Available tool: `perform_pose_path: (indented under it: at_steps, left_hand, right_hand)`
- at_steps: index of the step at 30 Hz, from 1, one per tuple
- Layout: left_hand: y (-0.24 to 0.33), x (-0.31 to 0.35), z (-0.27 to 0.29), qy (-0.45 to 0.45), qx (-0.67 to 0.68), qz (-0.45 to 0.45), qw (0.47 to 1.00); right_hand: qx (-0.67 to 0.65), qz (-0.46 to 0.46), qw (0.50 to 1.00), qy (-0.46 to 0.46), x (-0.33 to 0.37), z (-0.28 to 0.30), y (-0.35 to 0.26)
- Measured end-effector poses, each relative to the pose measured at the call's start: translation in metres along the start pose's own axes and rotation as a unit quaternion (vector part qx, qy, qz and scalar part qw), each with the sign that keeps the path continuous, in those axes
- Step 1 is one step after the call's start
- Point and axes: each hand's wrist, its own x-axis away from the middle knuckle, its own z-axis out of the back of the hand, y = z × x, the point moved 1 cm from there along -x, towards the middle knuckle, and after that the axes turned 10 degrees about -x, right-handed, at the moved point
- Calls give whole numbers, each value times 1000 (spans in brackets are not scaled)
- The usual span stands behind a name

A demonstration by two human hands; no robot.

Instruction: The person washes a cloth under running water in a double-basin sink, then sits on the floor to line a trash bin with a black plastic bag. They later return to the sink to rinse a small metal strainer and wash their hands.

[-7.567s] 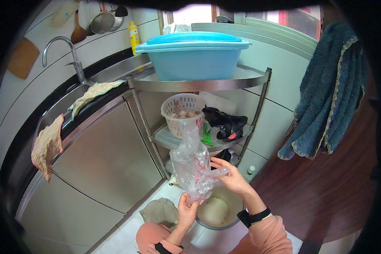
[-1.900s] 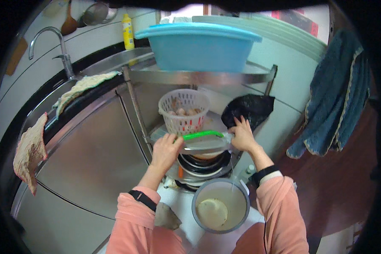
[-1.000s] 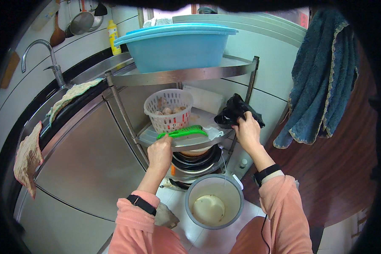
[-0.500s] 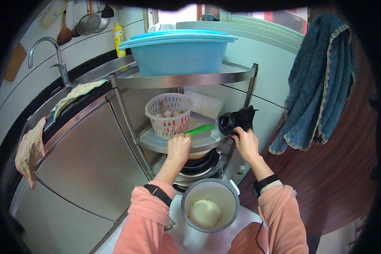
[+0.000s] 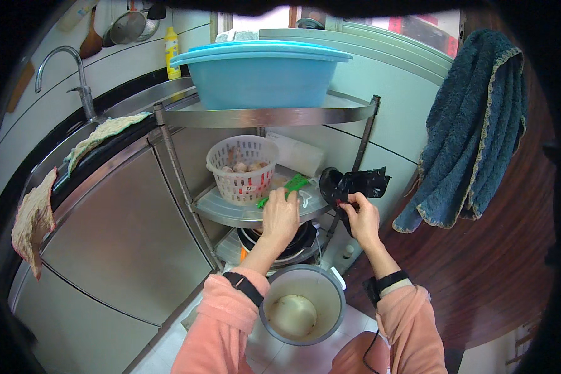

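My left hand (image 5: 281, 218) is closed on a crumpled green strip (image 5: 297, 182) at the middle shelf's front edge; its fingertips are partly hidden, and some green shows on either side of them. A small white looped scrap (image 5: 305, 198) lies just right of that hand. My right hand (image 5: 361, 218) pinches a black plastic bag (image 5: 364, 182), which hangs partly over the right end of the shelf. Left of the green strip stands a white perforated basket (image 5: 243, 181) with eggs or similar round things (image 5: 248, 166) inside.
A large light-blue basin (image 5: 262, 81) fills the top of the metal corner rack (image 5: 274, 117). Behind the basket lies a white roll (image 5: 299, 154). Pans (image 5: 293, 243) sit on the bottom shelf, above a grey bucket (image 5: 302, 305). A blue towel (image 5: 467, 137) hangs at right.
My left hand has moved right and slightly up; the green strip looks more bunched. The black bag has spread out to the right above my right hand. The view has shifted slightly.
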Motion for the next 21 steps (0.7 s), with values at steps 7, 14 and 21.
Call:
perform_pose_path:
  at_steps: [7,14,21]
  left_hand:
    - [41,-4,8,-109,294,156,937]
    - [48,43,-6,-241,437,263,826]
    - [45,65,-12,-424,581,175,672]
  right_hand:
    - [-25,11,999,20,41,1,-8]
    - [-354,-297,887,0,77,19,-1]
    - [-377,-420,819,-102,98,25,9]
